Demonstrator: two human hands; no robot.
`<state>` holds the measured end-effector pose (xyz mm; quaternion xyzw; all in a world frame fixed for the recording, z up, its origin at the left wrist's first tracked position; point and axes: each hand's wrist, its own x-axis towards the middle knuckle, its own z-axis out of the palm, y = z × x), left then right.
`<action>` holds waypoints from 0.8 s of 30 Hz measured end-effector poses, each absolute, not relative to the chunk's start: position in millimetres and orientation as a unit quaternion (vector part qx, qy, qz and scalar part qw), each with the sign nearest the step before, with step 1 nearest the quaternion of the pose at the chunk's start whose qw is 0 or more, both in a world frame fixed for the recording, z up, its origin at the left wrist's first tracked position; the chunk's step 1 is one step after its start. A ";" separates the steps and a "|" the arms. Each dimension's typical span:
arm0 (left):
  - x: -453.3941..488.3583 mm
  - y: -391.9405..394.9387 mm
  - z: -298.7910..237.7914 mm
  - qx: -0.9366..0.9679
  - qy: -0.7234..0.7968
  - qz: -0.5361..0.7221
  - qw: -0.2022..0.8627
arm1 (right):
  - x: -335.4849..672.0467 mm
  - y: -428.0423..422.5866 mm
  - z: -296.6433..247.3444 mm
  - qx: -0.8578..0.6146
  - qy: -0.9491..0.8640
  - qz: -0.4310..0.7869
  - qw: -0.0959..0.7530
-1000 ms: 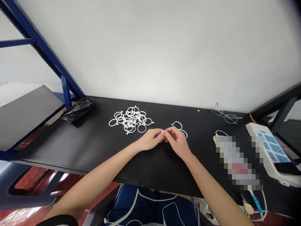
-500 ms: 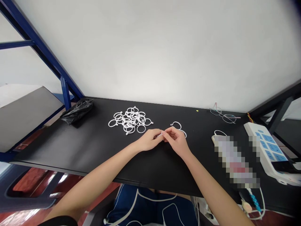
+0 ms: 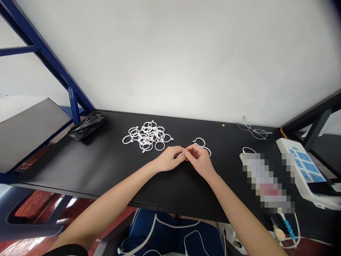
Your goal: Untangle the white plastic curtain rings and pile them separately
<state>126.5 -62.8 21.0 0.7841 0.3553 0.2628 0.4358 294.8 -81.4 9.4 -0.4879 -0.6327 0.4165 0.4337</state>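
My left hand (image 3: pixel 167 159) and my right hand (image 3: pixel 199 159) meet at the middle of the black table (image 3: pixel 112 167), fingertips pinched together on one small white plastic ring (image 3: pixel 181 154). Most of that ring is hidden by my fingers. A pile of several white rings (image 3: pixel 147 136) lies further back to the left. Two or three loose white rings (image 3: pixel 201 143) lie just behind my right hand.
A crumpled black plastic bag (image 3: pixel 86 125) sits at the back left by a blue metal frame (image 3: pixel 73 106). Eyeglasses (image 3: pixel 253 130) lie at the back right. A white power strip (image 3: pixel 306 172) and a blurred-out object with cables are at the right.
Almost nothing has changed. Both hands stay pinched on the ring and have shifted very slightly; the view has moved a little.
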 end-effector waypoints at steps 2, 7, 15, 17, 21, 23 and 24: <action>126.7 -62.5 21.2 0.790 0.351 0.262 0.429 | 294.6 -81.9 9.7 -0.492 -0.638 0.408 0.429; 126.3 -61.2 19.9 0.801 0.349 0.254 0.415 | 294.3 -81.4 6.9 -0.506 -0.624 0.418 0.424; 127.1 -60.9 17.5 0.798 0.337 0.270 0.421 | 294.3 -79.7 2.9 -0.498 -0.607 0.428 0.447; 126.8 -60.8 17.0 0.794 0.343 0.271 0.423 | 294.5 -79.5 2.6 -0.500 -0.602 0.421 0.457; 126.1 -60.5 15.6 0.774 0.367 0.272 0.438 | 295.8 -78.1 2.8 -0.510 -0.581 0.406 0.487; 126.5 -60.4 14.6 0.755 0.372 0.274 0.466 | 296.5 -77.3 3.1 -0.515 -0.571 0.399 0.499; 126.8 -60.4 14.2 0.743 0.371 0.276 0.484 | 296.8 -77.0 3.3 -0.517 -0.568 0.396 0.503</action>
